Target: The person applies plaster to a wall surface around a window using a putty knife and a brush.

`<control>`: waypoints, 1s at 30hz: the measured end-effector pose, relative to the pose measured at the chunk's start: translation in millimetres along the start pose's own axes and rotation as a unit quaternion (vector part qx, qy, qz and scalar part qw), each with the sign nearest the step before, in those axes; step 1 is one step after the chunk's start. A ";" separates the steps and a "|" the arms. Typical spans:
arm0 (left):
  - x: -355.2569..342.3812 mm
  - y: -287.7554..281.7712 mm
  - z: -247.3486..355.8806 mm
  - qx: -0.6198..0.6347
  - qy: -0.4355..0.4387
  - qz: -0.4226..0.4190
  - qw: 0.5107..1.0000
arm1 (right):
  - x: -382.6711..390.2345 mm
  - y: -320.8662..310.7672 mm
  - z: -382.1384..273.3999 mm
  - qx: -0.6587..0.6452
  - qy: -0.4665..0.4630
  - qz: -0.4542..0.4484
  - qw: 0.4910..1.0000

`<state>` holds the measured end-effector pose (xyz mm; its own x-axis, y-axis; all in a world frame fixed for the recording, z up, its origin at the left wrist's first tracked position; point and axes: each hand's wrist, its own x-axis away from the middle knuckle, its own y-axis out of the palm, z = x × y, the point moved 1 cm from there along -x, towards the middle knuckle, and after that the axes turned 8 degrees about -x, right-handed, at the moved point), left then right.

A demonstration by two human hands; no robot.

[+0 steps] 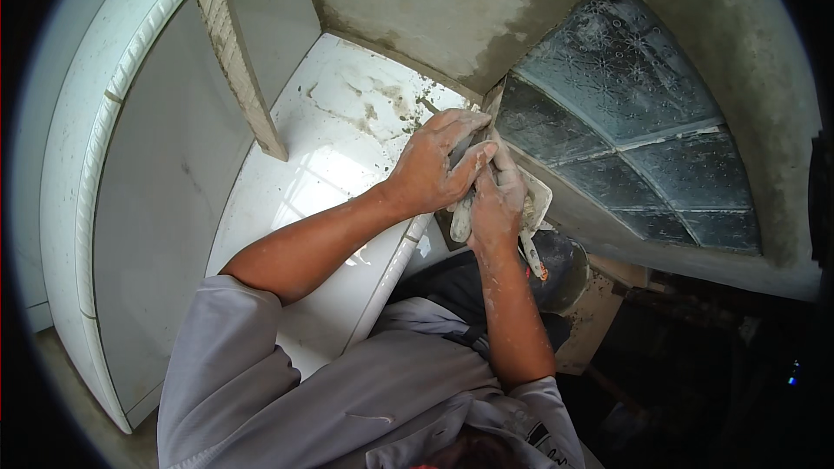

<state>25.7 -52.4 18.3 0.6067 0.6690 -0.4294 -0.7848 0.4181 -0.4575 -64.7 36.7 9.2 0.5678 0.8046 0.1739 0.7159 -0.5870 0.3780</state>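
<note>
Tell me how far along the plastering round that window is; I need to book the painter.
Done: grey plaster covers the wall above the patterned glass window. In hand: left hand and right hand press a trowel at the frame's lower-left corner. Left: mortar splatter on the white ledge remains uncleaned.

The person wears a light grey short-sleeved shirt (365,399) of thin, creased fabric. Both sleeves end above the elbow, leaving the forearms bare. A small dark patch with light markings sits on the right sleeve near its hem. The left hand (434,165) and right hand (495,204) are bare — no gloves — and both carry a pale dusting of dried plaster or mortar, which runs up the right forearm in streaks and specks. No watch or ring is visible.
</note>
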 end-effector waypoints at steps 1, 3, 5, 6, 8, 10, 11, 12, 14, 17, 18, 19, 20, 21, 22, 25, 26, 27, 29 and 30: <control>-0.5 0.3 -0.6 0.001 -0.003 -0.004 1.000 | 0.0 0.2 -2.5 0.014 0.002 -0.002 1.000; -1.7 -0.3 -1.8 -0.007 0.020 -0.023 1.000 | 1.1 -2.4 -5.0 0.046 -0.022 0.011 0.999; -2.2 -1.3 -0.7 -0.015 0.044 -0.044 0.998 | 4.2 -4.3 -7.9 0.077 -0.046 0.027 0.996; -0.5 -1.1 0.6 0.000 0.040 -0.045 0.998 | 6.6 -5.2 -9.2 0.100 -0.058 0.019 0.993; 0.0 -2.1 0.6 0.014 0.039 -0.050 0.998 | 9.7 -2.3 -14.9 0.119 -0.072 0.015 0.990; -1.4 -3.0 1.1 0.021 0.049 -0.004 0.999 | 15.7 6.5 -25.0 0.084 -0.026 0.005 0.996; -2.3 -2.8 2.9 0.034 0.051 0.016 0.998 | 13.2 6.9 -24.7 0.153 -0.088 -0.001 0.984; -3.5 -2.6 3.9 0.034 0.056 0.012 0.998 | 11.5 7.9 -23.0 0.150 -0.092 0.004 0.984; -4.7 -3.1 3.6 0.052 0.038 0.014 0.998 | 9.6 11.8 -20.8 0.158 -0.129 0.011 0.979; -4.4 -5.0 2.9 0.064 0.034 0.009 0.997 | 9.4 14.7 -21.6 0.145 -0.116 0.010 0.983; -3.9 -5.6 2.6 0.064 0.035 0.009 0.997 | 8.9 15.4 -20.9 0.145 -0.117 0.010 0.983; -3.5 -6.2 2.2 0.059 0.039 0.013 0.997 | 8.0 16.0 -19.6 0.130 -0.113 0.008 0.985; -3.0 -6.6 1.6 0.053 0.043 0.017 0.998 | 7.4 16.3 -18.8 0.116 -0.109 0.007 0.987; -3.4 -6.3 0.3 0.054 0.044 0.017 0.997 | 7.9 18.1 -22.5 0.116 -0.110 0.007 0.987; -3.8 -5.7 -1.5 0.057 0.048 0.017 0.997 | 9.0 20.9 -28.5 0.113 -0.097 0.008 0.989; -5.4 -5.9 0.1 0.057 0.055 0.010 0.997 | 7.1 20.1 -28.9 0.087 -0.083 0.009 0.993; -6.4 -6.0 1.7 0.053 0.055 0.006 0.997 | 5.9 19.0 -28.3 0.064 -0.081 0.007 0.995; -7.0 -7.9 2.5 0.052 0.057 0.003 0.997 | 5.9 19.8 -30.1 0.062 -0.082 0.009 0.995; -8.8 -11.0 4.8 0.033 0.086 0.009 0.996 | 5.9 22.0 -35.8 0.041 -0.075 -0.006 0.996; -9.2 -10.3 5.3 0.033 0.089 0.005 0.995 | 5.1 21.9 -36.8 0.038 -0.077 -0.003 0.996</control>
<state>27.6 -59.6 31.2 0.6064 0.5564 -0.5681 -0.7944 0.4550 -0.4023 -61.1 31.2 51.9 0.6147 0.7882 0.0282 0.7449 -0.5919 0.3078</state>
